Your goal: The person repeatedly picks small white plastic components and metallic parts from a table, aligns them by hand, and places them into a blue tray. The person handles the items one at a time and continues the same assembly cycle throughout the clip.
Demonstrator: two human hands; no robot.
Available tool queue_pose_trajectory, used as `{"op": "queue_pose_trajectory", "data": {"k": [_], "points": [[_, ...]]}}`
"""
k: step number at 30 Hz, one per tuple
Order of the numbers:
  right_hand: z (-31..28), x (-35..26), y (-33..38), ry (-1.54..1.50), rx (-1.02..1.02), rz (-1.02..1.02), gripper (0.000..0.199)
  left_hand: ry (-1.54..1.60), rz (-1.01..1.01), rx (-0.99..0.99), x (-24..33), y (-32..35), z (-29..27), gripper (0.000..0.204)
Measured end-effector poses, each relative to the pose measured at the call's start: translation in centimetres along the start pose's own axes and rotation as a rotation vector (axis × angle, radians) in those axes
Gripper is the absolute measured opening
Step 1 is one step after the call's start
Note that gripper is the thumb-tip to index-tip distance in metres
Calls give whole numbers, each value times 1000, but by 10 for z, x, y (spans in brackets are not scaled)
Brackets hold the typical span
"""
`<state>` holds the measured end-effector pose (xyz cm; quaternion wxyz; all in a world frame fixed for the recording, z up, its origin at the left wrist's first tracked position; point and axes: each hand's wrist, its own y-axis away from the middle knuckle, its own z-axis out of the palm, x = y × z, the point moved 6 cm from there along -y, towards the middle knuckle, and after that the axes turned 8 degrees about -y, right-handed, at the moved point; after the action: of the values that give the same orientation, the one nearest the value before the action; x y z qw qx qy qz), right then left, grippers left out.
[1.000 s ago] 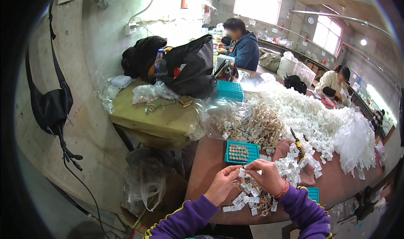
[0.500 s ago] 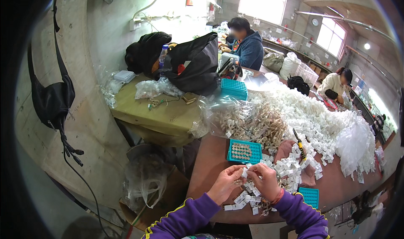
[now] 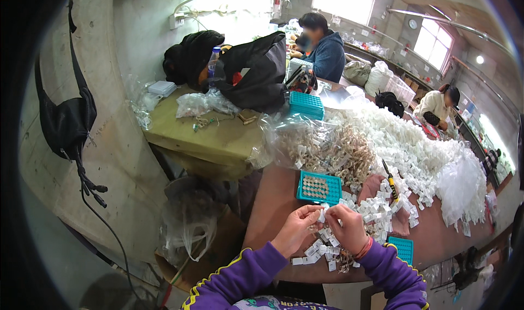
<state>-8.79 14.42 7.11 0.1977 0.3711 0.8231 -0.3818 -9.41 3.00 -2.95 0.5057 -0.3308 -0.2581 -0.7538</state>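
Above the front part of the table, my left hand (image 3: pixel 297 227) pinches a small white plastic piece (image 3: pixel 322 214) with thumb and fingertips. My right hand (image 3: pixel 347 226) closes on the same piece from the other side, so the fingertips of both hands nearly meet. What detail the piece has is too small to make out. Just beyond my hands lies a teal tray (image 3: pixel 320 186) with rows of round, coin-like discs in part of its holes. Below and between my wrists, loose white plastic pieces (image 3: pixel 316 251) are scattered, some with tan strands.
A large heap of white pieces (image 3: pixel 404 135) covers the table's far right, beside a bundle of tan wires (image 3: pixel 349 151). A yellow-black screwdriver-like tool (image 3: pixel 391 182) rests on a reddish cloth (image 3: pixel 372 189). Another teal tray (image 3: pixel 401 249) lies right. Two people work farther back.
The whole view has shifted slightly. My hands remain together at the white piece, with small changes in finger position; the right hand's fingers look more curled.
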Motion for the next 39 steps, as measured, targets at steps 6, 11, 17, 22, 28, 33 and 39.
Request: {"op": "queue_pose_trajectory", "data": {"k": [6, 11, 17, 22, 28, 33, 39], "points": [[1, -2, 7, 116, 0, -85, 7, 60, 9, -48, -6, 1, 4, 22], [-2, -1, 11, 99, 77, -44, 8, 30, 25, -13, -6, -3, 4, 23], [-68, -23, 34, -94, 425, 16, 8, -1085, 1392, 33, 75, 87, 94, 9], [-83, -30, 60, -170, 474, 43, 7, -1909, 1177, 224, 126, 5, 85, 52], [-102, -10, 81, -196, 555, 154, 8, -1814, 594, 34, 90, -52, 15, 46], [-98, 8, 86, -288, 471, 242, 12, -1938, 970, -380, 45, -38, 43, 32], [-100, 19, 89, -301, 475, 268, 11, -1757, 869, -467, 35, -51, 36, 25]]}}
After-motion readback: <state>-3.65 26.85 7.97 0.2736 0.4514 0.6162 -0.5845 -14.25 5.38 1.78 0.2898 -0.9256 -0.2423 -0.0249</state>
